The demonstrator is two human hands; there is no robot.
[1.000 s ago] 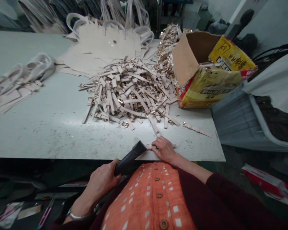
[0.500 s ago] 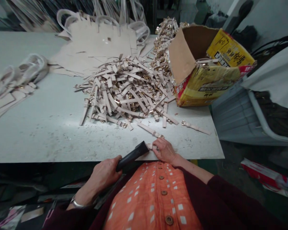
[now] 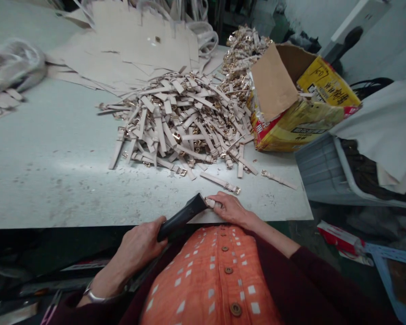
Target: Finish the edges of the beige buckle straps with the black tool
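Observation:
My left hand [image 3: 142, 241] is closed around a black tube-shaped tool [image 3: 182, 218] whose wide end points up and to the right; its exact kind I cannot make out. Between the fingers of my right hand [image 3: 232, 208] is a small beige buckle strap [image 3: 214, 203], its metal buckle right by the tool's wide end. Most of that strap is hidden by the fingers. Just beyond the right hand, a loose buckle strap [image 3: 219, 181] lies on the table. Behind it rises a big heap of similar straps [image 3: 186, 122] with gold-coloured buckles.
A yellow cardboard box [image 3: 291, 131] stands open on the table's [image 3: 54, 180] right side, beside a second strap pile [image 3: 242, 54]. Flat beige panels [image 3: 122, 58] with plastic-wrapped handles lie at the back. Right of the table is a grey bin [image 3: 320, 176].
The head view has shifted somewhat. Both hands stay close together, and the held strap's buckle now shows at the tool's end instead of near the fingers.

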